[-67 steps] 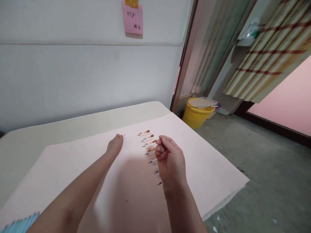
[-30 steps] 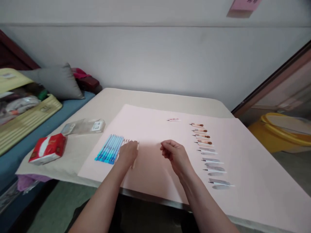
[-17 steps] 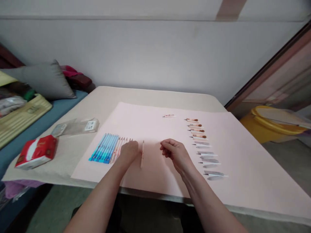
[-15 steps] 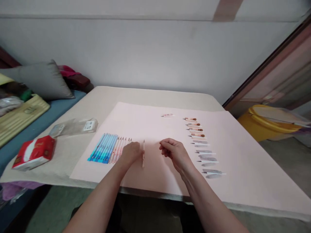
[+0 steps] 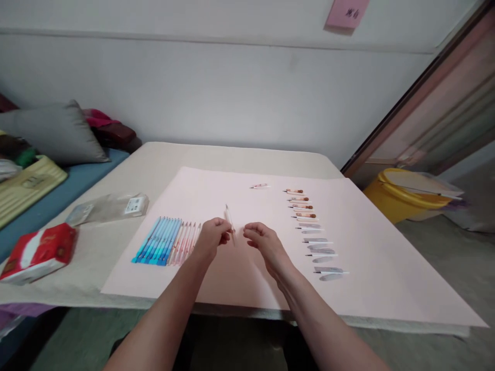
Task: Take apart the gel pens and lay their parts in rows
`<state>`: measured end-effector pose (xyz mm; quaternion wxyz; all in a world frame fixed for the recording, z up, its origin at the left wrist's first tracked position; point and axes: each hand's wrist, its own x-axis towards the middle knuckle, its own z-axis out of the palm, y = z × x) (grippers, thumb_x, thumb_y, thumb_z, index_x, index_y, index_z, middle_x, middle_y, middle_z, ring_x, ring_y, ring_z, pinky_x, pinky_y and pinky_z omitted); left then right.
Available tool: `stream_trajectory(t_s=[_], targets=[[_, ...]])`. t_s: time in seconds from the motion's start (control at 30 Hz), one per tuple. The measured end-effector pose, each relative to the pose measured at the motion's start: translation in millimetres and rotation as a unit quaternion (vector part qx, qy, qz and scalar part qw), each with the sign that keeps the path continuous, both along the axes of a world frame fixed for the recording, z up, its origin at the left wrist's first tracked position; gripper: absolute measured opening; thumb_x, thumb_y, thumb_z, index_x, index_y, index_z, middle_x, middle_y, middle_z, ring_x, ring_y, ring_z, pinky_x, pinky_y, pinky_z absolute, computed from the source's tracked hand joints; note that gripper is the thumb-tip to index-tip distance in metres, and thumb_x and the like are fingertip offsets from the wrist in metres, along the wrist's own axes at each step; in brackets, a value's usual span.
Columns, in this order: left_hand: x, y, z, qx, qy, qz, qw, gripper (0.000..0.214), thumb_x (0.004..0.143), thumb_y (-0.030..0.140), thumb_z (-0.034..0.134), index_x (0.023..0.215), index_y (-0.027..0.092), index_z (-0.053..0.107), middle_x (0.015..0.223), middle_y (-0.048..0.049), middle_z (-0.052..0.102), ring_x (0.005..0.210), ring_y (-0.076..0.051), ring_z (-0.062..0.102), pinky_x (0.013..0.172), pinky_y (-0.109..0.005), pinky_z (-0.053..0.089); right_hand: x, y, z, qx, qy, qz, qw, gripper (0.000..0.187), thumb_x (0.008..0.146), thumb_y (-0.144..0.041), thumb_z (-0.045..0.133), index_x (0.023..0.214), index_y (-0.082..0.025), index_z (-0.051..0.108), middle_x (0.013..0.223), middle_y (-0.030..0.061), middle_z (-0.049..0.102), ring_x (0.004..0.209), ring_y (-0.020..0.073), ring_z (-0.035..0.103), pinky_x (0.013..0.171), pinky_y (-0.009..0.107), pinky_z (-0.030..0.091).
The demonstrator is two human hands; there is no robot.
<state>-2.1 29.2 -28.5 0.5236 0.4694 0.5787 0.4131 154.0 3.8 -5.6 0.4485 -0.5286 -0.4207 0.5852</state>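
My left hand (image 5: 215, 236) is closed in a pinch on a slim pale pink pen (image 5: 230, 219), held raised and tilted, with its pointed end toward the wall. Facing it, my right hand (image 5: 263, 241) has its thumb and fingers slightly apart and holds nothing; its fingertips are close to the pen without touching it. To the left of my left hand lies a row of pink-and-white pens (image 5: 183, 243). Beside them several blue pens (image 5: 158, 239) lie tightly side by side, points toward the wall.
On the pink sheet (image 5: 363, 288), a column of small slim pieces runs down the right: brown-ended ones (image 5: 303, 207) above, grey ones (image 5: 328, 270) below. One small pinkish piece (image 5: 260, 185) lies farther back. A clear plastic packet (image 5: 108, 207) and red tissue pack (image 5: 40, 252) are left.
My left hand has moved the pen up and right, away from the row, tilting it. My right hand has come nearer to it, fingers slightly apart. The view has shifted a little.
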Motion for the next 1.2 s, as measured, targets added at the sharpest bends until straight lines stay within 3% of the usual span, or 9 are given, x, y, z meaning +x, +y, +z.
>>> stream_trajectory(t_s=[0.1,0.2,0.37,0.47,0.67,0.83,0.93,1.07,1.2], targets=[[4,-4,7.1,0.009,-0.148,0.07,0.986,0.013,0.063,0.024,0.062,0.065,0.015,0.053,0.056,-0.0005,0.056,0.044,-0.007,0.044,0.044,-0.02,0.031,-10,-4,0.5,-0.025,0.054,0.032,0.998,0.03,0.069,-0.029,0.064,0.096,-0.018,0.057,0.077,0.0029,0.063,0.069,0.0162,0.06,0.059,0.028,0.042],[9,-6,11.3,0.017,-0.18,0.091,0.979,0.019,0.061,0.024,0.066,0.069,0.017,0.05,0.051,0.0027,0.053,0.043,-0.008,0.045,0.043,-0.02,0.032,-16,-7,1.2,-0.01,0.063,0.031,0.997,0.028,0.069,-0.026,0.062,0.095,-0.017,0.057,0.064,0.0001,0.059,0.054,0.013,0.055,0.05,0.025,0.037],[14,-10,17.3,0.07,-0.163,0.111,0.978,0.025,0.063,0.022,0.068,0.074,0.019,0.046,0.046,0.0066,0.049,0.041,-0.008,0.044,0.044,-0.021,0.034,-18,-10,3.5,-0.007,0.065,0.048,0.997,0.029,0.071,-0.03,0.063,0.096,-0.018,0.059,0.076,0.003,0.063,0.063,0.0138,0.057,0.054,0.025,0.039],[12,-12,20.4,0.065,-0.175,0.105,0.977,0.029,0.063,0.024,0.07,0.083,0.018,0.05,0.054,0.0046,0.054,0.046,-0.008,0.048,0.046,-0.02,0.037,-18,-11,6.2,0.007,0.052,0.067,0.996,0.023,0.07,-0.029,0.063,0.091,-0.017,0.061,0.069,0.0009,0.06,0.052,0.0098,0.05,0.047,0.023,0.033],[-1,-8,28.5,-0.008,-0.339,0.041,0.94,0.037,0.078,0.034,0.059,0.107,0.012,0.057,0.099,-0.0142,0.064,0.066,-0.009,0.057,0.053,-0.018,0.043,-10,-7,11.6,-0.033,0.1,0.092,0.99,0.02,0.073,-0.033,0.059,0.081,-0.015,0.063,0.058,-0.0023,0.051,0.04,0.0048,0.034,0.04,0.022,0.016],[-6,-7,31.3,0.009,-0.345,0.029,0.938,0.028,0.074,0.028,0.064,0.097,0.012,0.061,0.094,-0.0121,0.066,0.068,-0.008,0.056,0.054,-0.016,0.043,-4,-3,10.9,-0.06,0.129,0.089,0.986,0.022,0.071,-0.035,0.06,0.076,-0.014,0.061,0.051,-0.0051,0.042,0.039,0.0042,0.023,0.04,0.023,0.01],[-4,-8,27.9,0.008,-0.336,0.066,0.94,0.022,0.069,0.027,0.069,0.084,0.012,0.061,0.083,-0.0084,0.067,0.06,-0.005,0.053,0.053,-0.015,0.042,-6,-4,9.7,-0.016,0.061,0.081,0.995,0.024,0.072,-0.038,0.06,0.073,-0.015,0.061,0.049,-0.0057,0.038,0.041,0.0055,0.022,0.041,0.023,0.012],[-1,-8,22.7,0.0,-0.284,0.124,0.951,0.027,0.065,0.035,0.072,0.066,0.012,0.057,0.063,-0.0019,0.06,0.049,-0.003,0.045,0.046,-0.015,0.036,-10,-7,7.8,0.12,-0.124,0.058,0.983,0.022,0.076,-0.036,0.057,0.063,-0.018,0.058,0.053,-0.0028,0.046,0.05,0.0096,0.037,0.046,0.023,0.025],[-2,-9,24.8,-0.002,-0.251,0.132,0.959,0.031,0.068,0.042,0.068,0.069,0.012,0.059,0.068,-0.0039,0.062,0.051,-0.005,0.048,0.045,-0.016,0.036,-9,-7,7.2,0.125,-0.159,0.046,0.978,0.02,0.078,-0.035,0.054,0.066,-0.02,0.059,0.053,-0.0031,0.048,0.049,0.0101,0.039,0.048,0.024,0.029]])
